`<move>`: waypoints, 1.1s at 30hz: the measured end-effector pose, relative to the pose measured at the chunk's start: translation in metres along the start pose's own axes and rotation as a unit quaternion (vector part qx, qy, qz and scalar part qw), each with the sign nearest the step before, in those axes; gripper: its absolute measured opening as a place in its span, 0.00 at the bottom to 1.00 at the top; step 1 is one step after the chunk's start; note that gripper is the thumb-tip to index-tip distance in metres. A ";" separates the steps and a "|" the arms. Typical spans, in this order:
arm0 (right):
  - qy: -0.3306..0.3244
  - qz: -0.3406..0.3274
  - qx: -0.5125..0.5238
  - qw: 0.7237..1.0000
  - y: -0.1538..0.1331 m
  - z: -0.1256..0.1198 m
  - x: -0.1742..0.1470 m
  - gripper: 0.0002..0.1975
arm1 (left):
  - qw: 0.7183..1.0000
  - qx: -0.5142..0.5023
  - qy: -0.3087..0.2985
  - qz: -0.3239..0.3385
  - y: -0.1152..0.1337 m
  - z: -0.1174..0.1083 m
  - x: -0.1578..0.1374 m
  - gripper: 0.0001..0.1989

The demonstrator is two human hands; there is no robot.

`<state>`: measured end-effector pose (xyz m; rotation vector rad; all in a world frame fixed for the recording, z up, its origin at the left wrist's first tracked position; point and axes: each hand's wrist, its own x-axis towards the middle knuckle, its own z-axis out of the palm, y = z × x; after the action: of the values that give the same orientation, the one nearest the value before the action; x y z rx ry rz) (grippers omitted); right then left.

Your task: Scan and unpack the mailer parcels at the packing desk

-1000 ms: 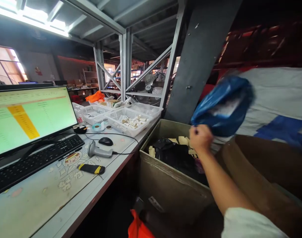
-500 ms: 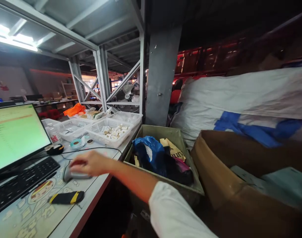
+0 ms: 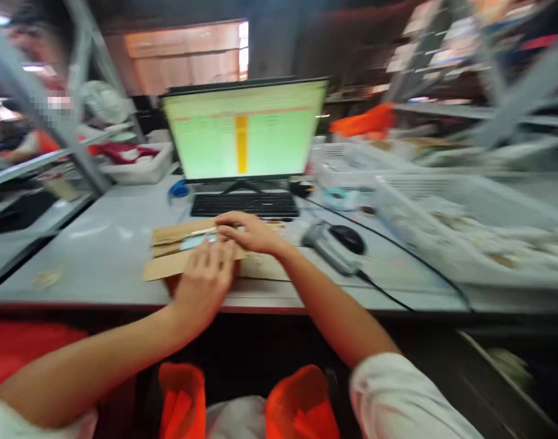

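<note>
A small cardboard box with its top flaps raised sits near the front edge of the desk. Inside it, something pale blue shows between the flaps. My left hand is on the front flap, its fingers reaching over the edge into the box. At the box's right end is my right hand, fingers bent over the top edge. The fingertips of both hands nearly meet, and motion blur hides fine detail. A grey-and-black handheld scanner with a cable lies to the right of my right forearm.
A monitor stands behind a black keyboard. White plastic baskets fill the right side, and another basket stands back left. A blue tape roll lies near the keyboard. Metal shelf posts rise behind.
The view has swung left, from bins beside the desk to the desk front. My right hand has left the scanner for the cardboard box. My left hand has come into view.
</note>
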<state>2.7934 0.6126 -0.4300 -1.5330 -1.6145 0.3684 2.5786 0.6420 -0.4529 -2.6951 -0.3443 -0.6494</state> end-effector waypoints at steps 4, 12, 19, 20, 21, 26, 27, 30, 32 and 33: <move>-0.033 -0.084 -0.071 0.993 0.024 0.004 0.019 0.23 | 0.999 0.012 -0.046 -0.012 0.023 0.006 -0.024 0.34; 0.059 -0.063 -0.142 0.986 0.004 0.001 0.018 0.27 | 0.958 -0.232 -0.170 0.014 -0.011 -0.048 -0.008 0.21; 0.083 0.004 0.017 0.996 0.019 0.014 0.035 0.35 | 0.960 -0.124 -0.248 0.021 -0.074 -0.039 0.043 0.25; 0.088 0.010 0.029 0.996 0.020 0.017 0.036 0.35 | 0.964 -0.086 -0.252 0.029 -0.076 -0.036 0.047 0.30; 0.095 0.015 0.041 0.995 0.022 0.019 0.035 0.36 | 0.964 -0.059 -0.255 0.035 -0.076 -0.032 0.049 0.32; 0.117 0.074 0.150 0.979 0.028 0.019 0.020 0.35 | 0.957 -0.007 -0.288 0.030 -0.071 -0.026 0.057 0.35; 0.110 0.089 0.179 0.974 0.030 0.017 0.012 0.35 | 0.953 -0.004 -0.301 0.031 -0.072 -0.027 0.059 0.34; 0.111 0.112 0.214 0.964 0.038 0.007 -0.023 0.34 | 0.944 -0.013 -0.327 0.036 -0.080 -0.032 0.060 0.28; 0.128 0.111 0.202 0.965 0.043 0.001 -0.057 0.33 | 0.948 -0.038 -0.315 0.021 -0.087 -0.040 0.056 0.27; 0.131 0.107 0.200 0.965 0.045 0.001 -0.075 0.33 | 0.952 -0.059 -0.299 0.002 -0.090 -0.046 0.052 0.28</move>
<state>2.8141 0.5528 -0.4908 -1.3772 -1.0927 0.5481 2.5775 0.7143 -0.3656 -2.9551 -0.4554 0.1774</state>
